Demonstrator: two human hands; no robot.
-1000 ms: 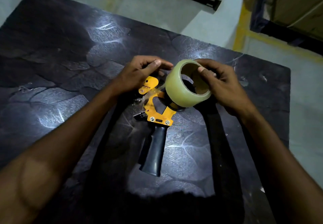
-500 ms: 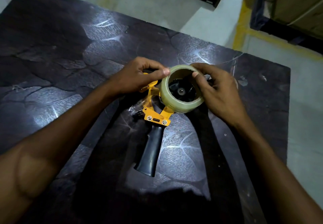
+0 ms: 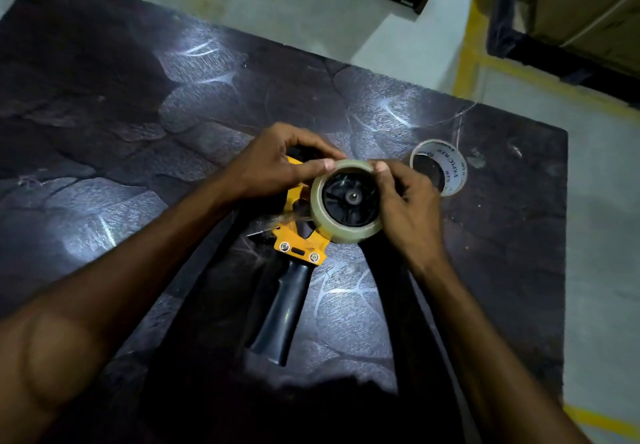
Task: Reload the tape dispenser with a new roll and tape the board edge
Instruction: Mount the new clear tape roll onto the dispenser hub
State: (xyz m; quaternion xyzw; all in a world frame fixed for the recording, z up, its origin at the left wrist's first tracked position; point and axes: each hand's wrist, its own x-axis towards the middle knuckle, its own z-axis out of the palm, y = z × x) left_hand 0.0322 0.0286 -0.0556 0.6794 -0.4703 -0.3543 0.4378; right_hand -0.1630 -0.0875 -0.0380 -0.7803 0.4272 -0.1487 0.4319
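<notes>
Both hands grip the roll (image 3: 346, 232), left hand (image 3: 277, 166) pinching its top rim, right hand (image 3: 405, 208) cupping its side, over the dispenser (image 3: 298, 236) hub (image 3: 353, 198) between them. Press evenly, squarely, until fully seated.

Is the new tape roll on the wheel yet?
On. The tape roll rings the dispenser's black hub, whose spokes show through its centre.

Scene dim overall. Light falls from above and behind the viewer, leaving white glare streaks on the dark board (image 3: 194, 104) and a heavy shadow along the lower frame edge. Wide-angle bending at the corners; upper background soft.
</notes>
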